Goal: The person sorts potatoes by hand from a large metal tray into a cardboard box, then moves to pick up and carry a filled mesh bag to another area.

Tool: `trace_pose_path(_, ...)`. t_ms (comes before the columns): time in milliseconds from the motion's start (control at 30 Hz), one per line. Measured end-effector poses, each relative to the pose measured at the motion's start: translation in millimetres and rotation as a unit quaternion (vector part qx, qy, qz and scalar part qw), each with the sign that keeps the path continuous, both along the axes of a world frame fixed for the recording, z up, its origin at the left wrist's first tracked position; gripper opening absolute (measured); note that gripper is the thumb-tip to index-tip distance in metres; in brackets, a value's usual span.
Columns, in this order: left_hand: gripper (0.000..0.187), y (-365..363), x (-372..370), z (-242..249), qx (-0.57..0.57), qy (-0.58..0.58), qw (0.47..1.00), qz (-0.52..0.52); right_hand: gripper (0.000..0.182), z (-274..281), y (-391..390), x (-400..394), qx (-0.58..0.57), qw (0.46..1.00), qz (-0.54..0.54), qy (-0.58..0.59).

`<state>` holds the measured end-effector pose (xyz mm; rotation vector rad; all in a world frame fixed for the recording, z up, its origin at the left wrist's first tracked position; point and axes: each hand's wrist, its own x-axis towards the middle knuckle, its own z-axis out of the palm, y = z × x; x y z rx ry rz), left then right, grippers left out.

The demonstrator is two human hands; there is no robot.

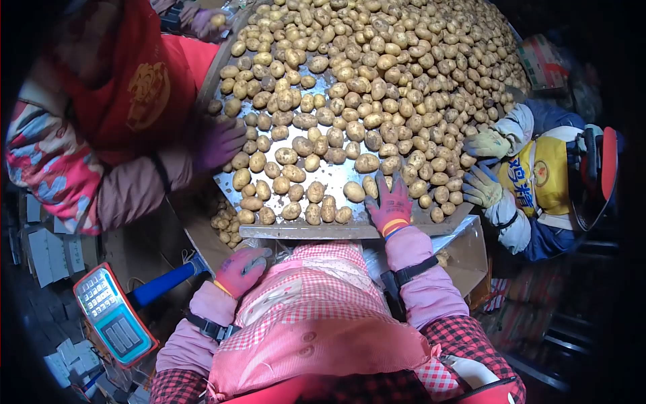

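Observation:
Many potatoes (pixel 404 87) cover a metal sorting table (pixel 316 176), heaped thickly at the back and right and loose in front. My right hand (pixel 390 205), in a pink glove, lies on the table near its front edge, fingers spread, beside a few potatoes (pixel 367 163). Its fingertips touch or nearly touch them; I cannot see anything in its grasp. My left hand (pixel 242 271), also pink-gloved, is below the table's front edge at the left, near a cardboard box (pixel 202 232). Its fingers are loosely extended and hold nothing visible.
A co-worker's purple-gloved hand (pixel 222 143) is at the table's left side. Another co-worker's gloved hands (pixel 486 165) are by the potatoes on the right. A digital scale (pixel 116 314) on a blue post stands lower left. A carton (pixel 464 259) sits under the right front edge.

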<state>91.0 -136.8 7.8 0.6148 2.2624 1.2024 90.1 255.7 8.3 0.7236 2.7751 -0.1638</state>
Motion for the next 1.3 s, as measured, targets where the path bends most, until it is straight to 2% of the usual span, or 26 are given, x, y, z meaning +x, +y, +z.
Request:
trace_pose_path(33, 0.038, 0, 0, 1, 0.000, -0.008, 1.000, 0.004, 0.074, -2, 5, 3, 0.000, 1.000, -0.001, 0.000)
trace_pose_path(100, 0.037, 2, -2, 6, 0.002, -0.016, 1.000, 0.009, 0.078, -13, 31, 11, -0.089, 0.993, 0.035, 0.063)
trace_pose_path(133, 0.037, 4, -3, 7, 0.000, -0.019, 1.000, 0.013, 0.081, -19, 42, 15, -0.130, 0.981, 0.034, 0.140)
trace_pose_path(167, 0.037, 5, -3, 8, -0.003, -0.021, 1.000, 0.017, 0.081, -23, 53, 23, -0.129, 0.981, 0.036, 0.140)
trace_pose_path(300, 0.036, 2, -3, 8, 0.007, 0.008, 1.000, 0.020, 0.096, 11, 41, 29, -0.079, 0.994, -0.016, 0.075)
trace_pose_path(367, 0.036, 3, -4, 7, 0.012, 0.018, 1.000, 0.017, 0.102, 10, 34, 31, -0.058, 0.997, -0.002, -0.051)
trace_pose_path(433, 0.035, 6, -5, 11, 0.013, 0.007, 1.000, 0.020, 0.106, 28, 17, 17, -0.055, 0.997, -0.011, -0.053)
trace_pose_path(500, 0.035, 7, -5, 11, 0.013, -0.004, 1.000, 0.023, 0.108, 43, -2, 0, -0.064, 0.994, 0.022, -0.088)
trace_pose_path(567, 0.035, 8, -5, 8, 0.031, 0.003, 0.999, 0.019, 0.111, 36, -16, -8, -0.044, 0.996, 0.054, -0.053)
trace_pose_path(633, 0.035, 10, -6, 10, 0.031, 0.003, 0.999, 0.017, 0.110, 30, -30, -26, -0.024, 0.986, 0.158, -0.054)
trace_pose_path(700, 0.035, 8, -6, 11, 0.027, 0.004, 0.999, 0.018, 0.110, 28, -53, -44, -0.017, 0.982, 0.176, -0.064)
trace_pose_path(767, 0.034, 6, -3, 10, 0.014, 0.012, 1.000, 0.019, 0.107, 15, -68, -61, -0.024, 0.990, 0.138, 0.026)
trace_pose_path(833, 0.035, 7, -1, 13, 0.007, 0.015, 1.000, 0.020, 0.104, 1, -69, -89, -0.010, 0.996, 0.053, 0.070)
trace_pose_path(900, 0.036, 3, -1, 16, -0.001, 0.021, 1.000, 0.020, 0.091, 4, -54, -102, 0.035, 0.997, 0.059, 0.028)
trace_pose_path(933, 0.037, 0, 0, 16, -0.009, 0.015, 0.999, 0.038, 0.081, -5, -35, -104, 0.000, 0.994, 0.074, 0.075)
trace_pose_path(967, 0.038, -1, 2, 15, -0.013, 0.008, 0.998, 0.059, 0.069, -40, -6, -103, -0.015, 0.965, 0.087, 0.248)
trace_pose_path(1000, 0.038, -4, 5, 9, -0.011, 0.006, 0.998, 0.064, 0.061, -33, 14, -102, -0.183, 0.924, 0.007, 0.336)
trace_pose_path(1067, 0.039, -13, 10, -4, -0.030, -0.061, 0.993, 0.095, 0.056, -33, 68, -94, -0.084, 0.917, 0.006, 0.389)
trace_pose_path(1133, 0.038, -10, 8, 0, -0.018, -0.043, 0.995, 0.087, 0.065, -6, 96, -71, 0.036, 0.943, -0.030, 0.328)
trace_pose_path(1167, 0.038, -7, 6, 2, -0.005, -0.024, 0.997, 0.076, 0.076, 8, 98, -58, 0.078, 0.969, -0.095, 0.216)
trace_pose_path(1233, 0.038, -1, -1, 5, 0.002, -0.011, 0.998, 0.062, 0.088, -13, 113, -33, 0.071, 0.984, -0.143, 0.085)
trace_pose_path(1300, 0.037, 5, -5, 7, 0.006, -0.001, 0.999, 0.047, 0.094, -41, 100, -7, 0.110, 0.982, -0.082, 0.127)
